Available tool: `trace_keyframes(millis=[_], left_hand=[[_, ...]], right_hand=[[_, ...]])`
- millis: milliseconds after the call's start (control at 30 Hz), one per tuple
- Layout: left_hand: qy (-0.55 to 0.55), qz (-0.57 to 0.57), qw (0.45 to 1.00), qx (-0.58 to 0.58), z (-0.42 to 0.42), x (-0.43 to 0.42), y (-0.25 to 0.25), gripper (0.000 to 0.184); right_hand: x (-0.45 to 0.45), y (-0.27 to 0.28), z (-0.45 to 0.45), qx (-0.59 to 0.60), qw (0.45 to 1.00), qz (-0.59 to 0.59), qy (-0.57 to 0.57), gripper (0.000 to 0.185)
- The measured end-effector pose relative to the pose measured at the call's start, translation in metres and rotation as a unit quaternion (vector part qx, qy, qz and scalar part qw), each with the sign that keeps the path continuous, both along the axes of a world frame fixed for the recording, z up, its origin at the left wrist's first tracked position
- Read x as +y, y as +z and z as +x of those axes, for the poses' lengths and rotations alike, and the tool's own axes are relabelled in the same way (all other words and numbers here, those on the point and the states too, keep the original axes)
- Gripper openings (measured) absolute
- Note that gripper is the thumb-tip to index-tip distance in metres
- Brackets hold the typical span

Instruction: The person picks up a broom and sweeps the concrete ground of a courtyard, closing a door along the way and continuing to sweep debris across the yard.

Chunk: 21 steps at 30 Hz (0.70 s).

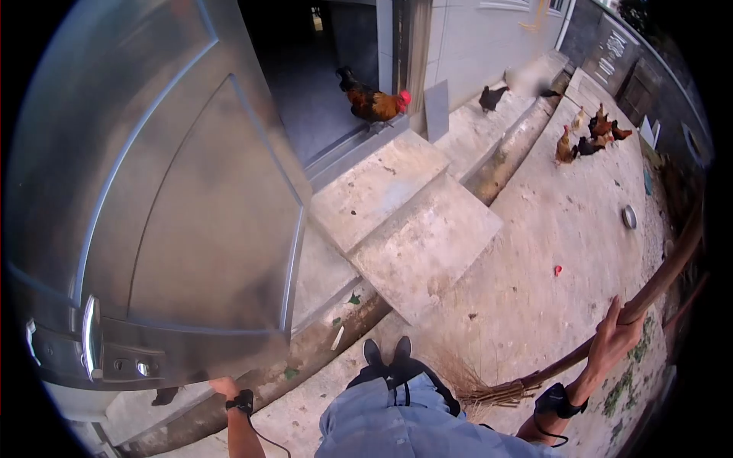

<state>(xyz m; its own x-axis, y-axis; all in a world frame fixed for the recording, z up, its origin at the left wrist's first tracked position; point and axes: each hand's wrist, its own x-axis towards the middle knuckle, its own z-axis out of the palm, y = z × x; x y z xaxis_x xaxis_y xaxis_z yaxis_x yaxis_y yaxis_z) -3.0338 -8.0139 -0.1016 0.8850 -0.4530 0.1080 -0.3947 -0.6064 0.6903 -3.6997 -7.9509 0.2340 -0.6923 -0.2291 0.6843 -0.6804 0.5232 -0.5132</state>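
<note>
A grey metal door (206, 229) with a silver handle (92, 336) stands swung open on the left. My left hand (224, 387) is closed on the door's near edge, its fingertips partly hidden behind the panel. On the right, my right hand (617, 333) is wrapped round the wooden handle of a broom (569, 360). The handle slants up toward the right edge of the view, and the twig bristles (466, 382) spread low beside my legs. A black band with a cord is on each wrist.
A rooster (372, 101) stands on the doorway sill above concrete steps (427, 244). A drainage channel (366, 309) runs along the wall. Several chickens (595, 137) gather at the far right, beyond a metal bowl (628, 217) and a small red object (558, 270).
</note>
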Motion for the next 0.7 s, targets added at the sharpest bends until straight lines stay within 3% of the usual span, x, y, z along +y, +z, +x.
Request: trace_keyframes(millis=[133, 200, 267, 333, 400, 467, 500, 567, 633, 700], left_hand=[[-0.030, -0.088, 0.996, 0.012, -0.004, 0.016, -0.012, 0.034], [-0.125, -0.172, 0.977, 0.000, -0.003, 0.027, -0.029, 0.034], [-0.094, -0.139, 0.986, 0.020, -0.011, 0.038, -0.035, 0.034], [-0.073, -0.041, 0.994, 0.065, -0.063, 0.044, 0.001, 0.025], [-0.082, -0.025, 0.995, 0.055, -0.104, 0.053, 0.018, 0.026], [-0.164, -0.051, 0.977, 0.126, -0.139, 0.061, 0.029, 0.027], [-0.181, -0.016, 0.982, 0.040, -0.142, 0.067, 0.013, 0.024], [-0.238, -0.022, 0.971, -0.012, -0.163, 0.073, -0.009, 0.023], [-0.304, -0.013, 0.951, -0.063, -0.204, 0.081, 0.004, 0.022], [-0.372, 0.088, 0.922, 0.053, -0.258, 0.072, 0.043, 0.026]], right_hand=[[0.005, 0.005, 0.010, -0.022, 0.999, -0.025, 0.008, 0.024], [0.009, 0.003, 0.009, -0.021, 1.000, -0.017, -0.006, 0.023], [0.015, 0.002, 0.005, -0.014, 1.000, -0.016, -0.011, 0.023], [0.021, 0.000, -0.004, -0.011, 1.000, -0.015, -0.022, 0.022], [0.031, -0.005, -0.021, 0.007, 1.000, -0.020, -0.016, 0.022], [0.037, -0.007, -0.034, 0.023, 0.999, -0.022, -0.010, 0.021], [0.040, -0.006, -0.039, 0.003, 0.999, -0.040, 0.000, 0.021], [0.050, -0.006, -0.053, -0.019, 0.998, -0.052, 0.002, 0.021], [0.065, -0.008, -0.071, 0.004, 0.999, -0.040, 0.000, 0.022], [0.095, -0.017, -0.099, 0.014, 0.999, -0.008, -0.044, 0.023]])
